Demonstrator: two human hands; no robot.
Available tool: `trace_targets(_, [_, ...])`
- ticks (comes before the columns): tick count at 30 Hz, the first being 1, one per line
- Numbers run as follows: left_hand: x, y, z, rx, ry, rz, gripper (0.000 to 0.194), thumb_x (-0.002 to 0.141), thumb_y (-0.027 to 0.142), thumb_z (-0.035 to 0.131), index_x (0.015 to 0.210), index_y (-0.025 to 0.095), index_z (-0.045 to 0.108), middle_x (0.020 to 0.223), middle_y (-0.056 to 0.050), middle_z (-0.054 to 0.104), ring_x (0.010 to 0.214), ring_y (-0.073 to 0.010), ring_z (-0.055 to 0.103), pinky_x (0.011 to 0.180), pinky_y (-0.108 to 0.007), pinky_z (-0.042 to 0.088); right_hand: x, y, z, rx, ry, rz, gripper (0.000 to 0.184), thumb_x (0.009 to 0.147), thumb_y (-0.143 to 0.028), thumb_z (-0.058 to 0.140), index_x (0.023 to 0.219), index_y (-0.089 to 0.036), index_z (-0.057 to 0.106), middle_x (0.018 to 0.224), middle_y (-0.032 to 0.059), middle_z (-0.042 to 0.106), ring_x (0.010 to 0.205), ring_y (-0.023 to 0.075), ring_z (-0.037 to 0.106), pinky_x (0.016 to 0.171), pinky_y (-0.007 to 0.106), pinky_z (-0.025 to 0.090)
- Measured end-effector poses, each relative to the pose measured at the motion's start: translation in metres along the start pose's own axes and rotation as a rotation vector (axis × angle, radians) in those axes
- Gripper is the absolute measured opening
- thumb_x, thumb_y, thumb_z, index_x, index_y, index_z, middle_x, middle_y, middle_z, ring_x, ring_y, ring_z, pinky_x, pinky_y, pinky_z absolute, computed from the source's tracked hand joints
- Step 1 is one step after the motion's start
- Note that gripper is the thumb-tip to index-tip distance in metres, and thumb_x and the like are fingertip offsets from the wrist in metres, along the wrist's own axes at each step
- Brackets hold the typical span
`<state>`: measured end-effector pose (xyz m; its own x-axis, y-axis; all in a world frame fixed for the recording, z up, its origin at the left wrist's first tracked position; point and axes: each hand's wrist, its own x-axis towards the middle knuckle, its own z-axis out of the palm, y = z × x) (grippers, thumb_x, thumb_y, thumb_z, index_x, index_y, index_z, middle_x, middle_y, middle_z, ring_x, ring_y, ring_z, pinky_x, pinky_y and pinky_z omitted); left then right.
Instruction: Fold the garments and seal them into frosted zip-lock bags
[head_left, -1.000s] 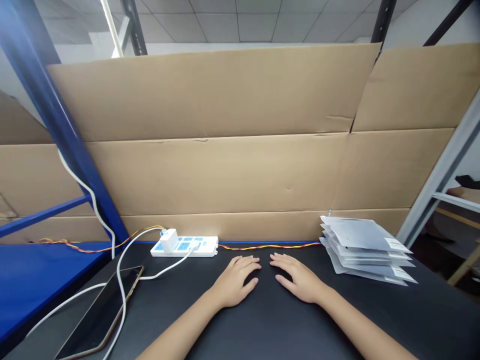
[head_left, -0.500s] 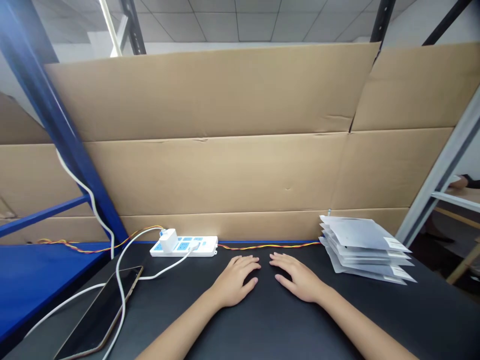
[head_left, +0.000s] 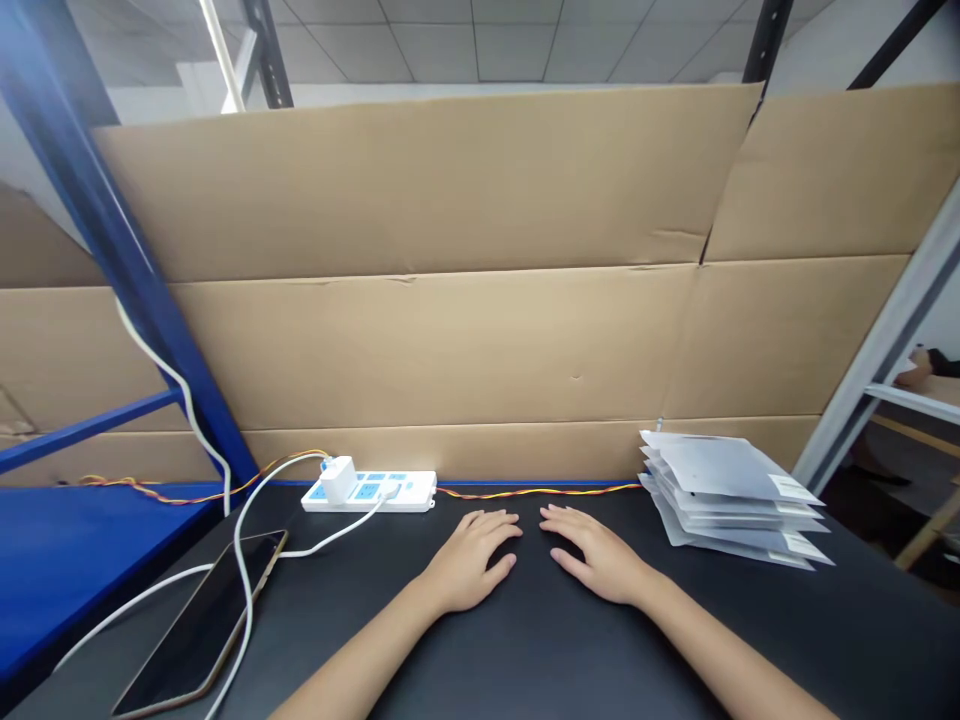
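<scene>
My left hand (head_left: 472, 560) lies palm down on the black tabletop (head_left: 517, 660), fingers stretched out and holding nothing. Just across from it rests my right hand (head_left: 596, 555), also flat and open, with a small gap between the two sets of fingertips. The white power strip (head_left: 411, 492) is nearest to my left hand, behind it and to the left, with a white plug adapter (head_left: 339, 480) in it. To the right of my right hand sits a stack of whitish, frosted-looking flat packets (head_left: 720, 470) with small labels on their corners.
A dark-screened tablet (head_left: 199, 625) lies at the left, crossed by a white cable (head_left: 244, 580). Thin red and yellow wires (head_left: 536, 491) run along the back edge. Cardboard panels (head_left: 450, 350) stand behind, between a blue post (head_left: 142, 270) and a grey post (head_left: 870, 360). Part of a person shows far right.
</scene>
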<state>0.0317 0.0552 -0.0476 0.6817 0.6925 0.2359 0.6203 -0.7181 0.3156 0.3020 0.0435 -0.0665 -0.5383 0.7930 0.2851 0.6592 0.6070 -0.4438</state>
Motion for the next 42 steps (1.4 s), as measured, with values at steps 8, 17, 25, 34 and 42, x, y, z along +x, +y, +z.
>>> trace_targets(8, [-0.001,-0.001,-0.001,-0.004,-0.015,-0.003,0.036,0.097,0.027,0.053,0.133,0.029,0.057,0.147,-0.004,0.054,0.139,-0.0259,0.044,0.116,-0.048,0.032,-0.013,0.011,-0.053,-0.255,0.653,-0.190,0.024,0.092,-0.014,0.053,0.112,-0.023,0.063,0.128,0.0112,0.065,0.125,0.0269,0.057,0.106,0.049,0.046])
trace_targets(17, [-0.001,-0.003,0.000,-0.129,-0.013,-0.020,0.035,0.096,0.027,0.054,0.130,0.029,0.059,0.147,-0.005,0.053,0.140,-0.0276,0.041,0.117,-0.051,0.026,-0.081,0.084,-0.107,-0.617,0.749,0.233,0.037,0.088,-0.038,0.052,0.120,-0.020,0.060,0.134,0.0151,0.061,0.121,0.0371,0.058,0.098,0.056,0.045])
trace_targets(25, [-0.002,0.002,-0.002,-0.345,0.020,-0.085,0.030,0.095,0.038,0.056,0.122,0.029,0.066,0.141,-0.006,0.059,0.139,-0.0308,0.042,0.117,-0.053,0.023,-0.087,0.080,-0.116,-0.564,0.968,0.008,0.033,0.090,-0.011,0.045,0.110,-0.023,0.069,0.110,0.0086,0.075,0.107,0.0295,0.069,0.096,0.047,0.051])
trace_targets(34, [0.007,0.027,0.017,-0.997,0.031,-0.298,0.058,0.106,0.047,0.015,0.135,0.015,0.053,0.128,-0.014,0.068,0.113,-0.0248,0.067,0.097,-0.040,0.052,-0.038,-0.072,-0.025,-0.336,0.438,-0.281,0.030,0.091,-0.008,0.051,0.111,-0.023,0.067,0.103,0.0066,0.076,0.089,0.0237,0.067,0.079,0.038,0.051])
trace_targets(42, [0.000,0.033,0.009,-1.037,-0.110,-0.250,0.041,0.093,0.052,0.055,0.107,0.018,0.071,0.097,-0.005,0.073,0.087,-0.0220,0.065,0.081,-0.032,0.049,-0.035,-0.098,-0.008,0.025,0.137,-0.154,0.030,0.094,-0.030,0.056,0.122,-0.026,0.062,0.124,0.0080,0.068,0.112,0.0276,0.059,0.097,0.042,0.045])
